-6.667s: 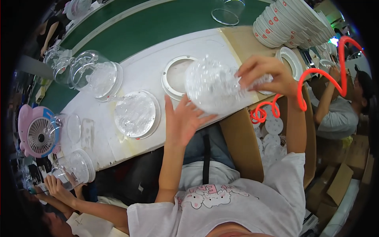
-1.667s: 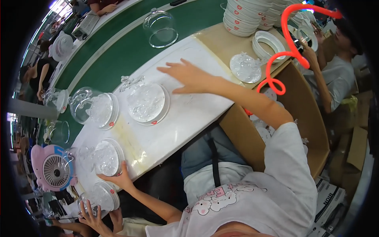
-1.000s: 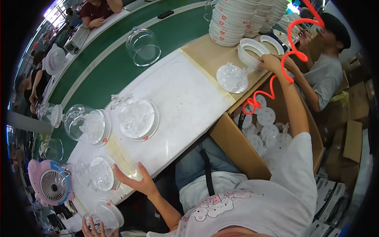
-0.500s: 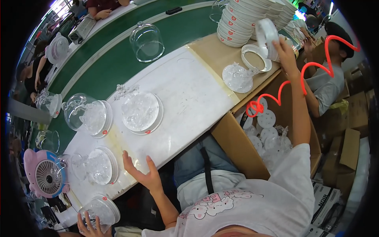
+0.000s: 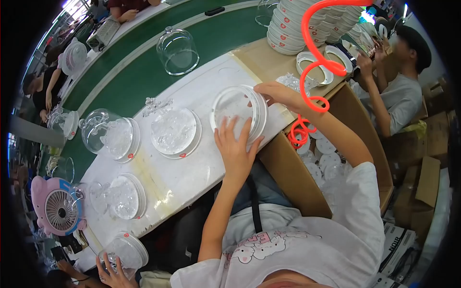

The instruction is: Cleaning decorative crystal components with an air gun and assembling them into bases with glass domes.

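Note:
A white round base with a raised rim (image 5: pixel 263 113) is tilted up over the white work surface, between my two hands. My right hand (image 5: pixel 283 96) grips its upper right rim, fingertips curled over the edge. My left hand (image 5: pixel 235 151) lies against its lower part with fingers spread and thumb out to the side. Left of it, a clear crystal-like ornament on a white disc (image 5: pixel 174 129) sits on a white base. Partly hidden behind my right forearm, another clear ornament (image 5: pixel 289 80) lies on the cardboard.
Two white rings (image 5: pixel 338 58) lie near tall stacks of white bases (image 5: pixel 286 29). A red coiled hose (image 5: pixel 307 36) hangs at right. An open carton (image 5: pixel 293 177) holds disc-based ornaments. A glass dome (image 5: pixel 177 52) stands on the green belt. A co-worker's hand (image 5: pixel 113 273) touches a domed piece.
My right hand has brought a white base from beside the stacks down and left over the work surface. My left hand has moved right to meet it. The red hose has swung left.

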Demonstrator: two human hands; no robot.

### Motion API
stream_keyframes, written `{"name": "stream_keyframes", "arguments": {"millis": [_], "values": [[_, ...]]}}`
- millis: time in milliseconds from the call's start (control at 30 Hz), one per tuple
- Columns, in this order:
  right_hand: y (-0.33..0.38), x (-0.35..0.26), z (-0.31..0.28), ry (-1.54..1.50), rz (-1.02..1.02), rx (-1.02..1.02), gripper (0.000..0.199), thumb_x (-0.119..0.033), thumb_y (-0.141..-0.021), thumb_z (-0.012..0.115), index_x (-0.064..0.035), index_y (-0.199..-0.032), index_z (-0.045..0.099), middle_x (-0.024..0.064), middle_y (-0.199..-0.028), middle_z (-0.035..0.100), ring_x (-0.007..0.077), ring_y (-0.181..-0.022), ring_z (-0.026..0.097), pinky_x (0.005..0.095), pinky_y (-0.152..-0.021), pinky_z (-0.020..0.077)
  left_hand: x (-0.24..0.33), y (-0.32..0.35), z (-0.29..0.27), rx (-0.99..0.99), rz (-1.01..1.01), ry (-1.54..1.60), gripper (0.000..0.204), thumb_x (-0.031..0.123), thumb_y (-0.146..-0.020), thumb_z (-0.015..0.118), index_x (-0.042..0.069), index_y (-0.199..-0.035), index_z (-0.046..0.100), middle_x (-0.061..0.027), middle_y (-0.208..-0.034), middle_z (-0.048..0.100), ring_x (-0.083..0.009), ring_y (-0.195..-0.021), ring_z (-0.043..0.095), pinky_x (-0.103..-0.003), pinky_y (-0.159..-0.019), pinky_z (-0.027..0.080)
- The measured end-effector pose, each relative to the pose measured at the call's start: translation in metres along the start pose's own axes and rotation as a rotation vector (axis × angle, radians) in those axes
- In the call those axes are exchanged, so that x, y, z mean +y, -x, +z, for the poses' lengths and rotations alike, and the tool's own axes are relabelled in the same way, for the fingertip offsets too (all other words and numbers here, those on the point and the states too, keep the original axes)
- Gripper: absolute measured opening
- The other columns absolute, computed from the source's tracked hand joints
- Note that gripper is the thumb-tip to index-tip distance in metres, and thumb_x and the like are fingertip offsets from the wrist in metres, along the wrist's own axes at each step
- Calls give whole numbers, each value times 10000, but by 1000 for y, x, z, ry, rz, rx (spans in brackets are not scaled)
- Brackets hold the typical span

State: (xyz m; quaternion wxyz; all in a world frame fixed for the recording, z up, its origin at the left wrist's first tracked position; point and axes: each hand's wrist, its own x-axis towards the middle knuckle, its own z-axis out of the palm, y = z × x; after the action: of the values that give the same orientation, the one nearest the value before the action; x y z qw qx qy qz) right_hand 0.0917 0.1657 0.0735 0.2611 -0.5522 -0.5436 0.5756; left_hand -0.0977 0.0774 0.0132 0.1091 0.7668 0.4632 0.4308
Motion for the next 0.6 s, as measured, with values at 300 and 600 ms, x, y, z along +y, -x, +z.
{"name": "stream_keyframes", "arguments": {"millis": [300,600], "values": [[57,2,-115,880,-146,699,338,-317,-865,518,-27,-1012,610,108,-881,638,185,-772,595,292,-708,450,-23,-9,-13,-377,104,-335,466,24,-710,604,152,-1155,552,-125,-1398,282,-397,-1325,118,-620,-1009,124],[55,37,-119,821,-346,308,306,-343,-684,705,-116,-882,652,112,-814,621,258,-801,587,338,-716,444,-12,-20,19,-373,119,-223,432,124,-705,662,41,-1111,536,-166,-1338,343,-414,-1309,149,-618,-1016,95]]}}
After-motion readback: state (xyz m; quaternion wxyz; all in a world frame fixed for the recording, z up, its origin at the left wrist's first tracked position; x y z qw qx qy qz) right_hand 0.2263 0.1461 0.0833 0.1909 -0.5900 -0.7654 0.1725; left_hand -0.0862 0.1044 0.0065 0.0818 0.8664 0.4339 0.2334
